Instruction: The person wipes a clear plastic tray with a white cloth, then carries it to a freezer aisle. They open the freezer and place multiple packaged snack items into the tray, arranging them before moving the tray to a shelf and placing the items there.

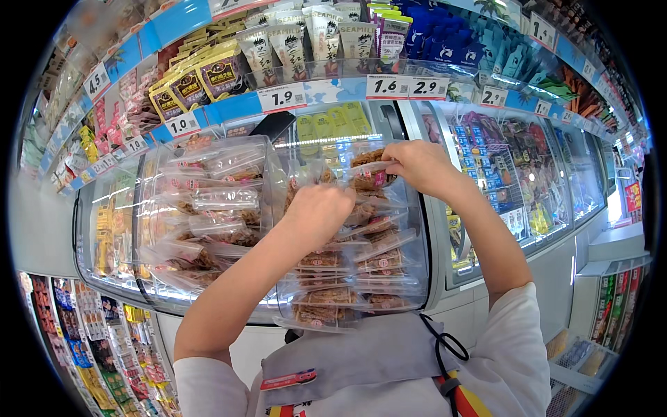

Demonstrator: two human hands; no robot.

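Observation:
My right hand (424,169) pinches the upper right of a clear snack packet (369,180) with brown contents and a pink label. This packet stands at the far end of a clear plastic bin (421,250). Beside it, my left hand (322,211) is curled over the bin's far left packets. Its fingertips are mostly hidden, so I cannot tell whether it grips one. Nearer my body, the same bin holds several similar packets (383,260) in two columns. To the left, a second clear bin (268,182) holds more packets (226,200), some lying tilted.
Both bins rest on a glass-topped chest freezer (112,260). A dark phone-like slab (273,125) lies behind them. Above the far side runs a shelf edge with price tags (282,98) and snack pouches (221,73). Another freezer (513,172) stands at right, and a packed snack rack (99,339) at lower left.

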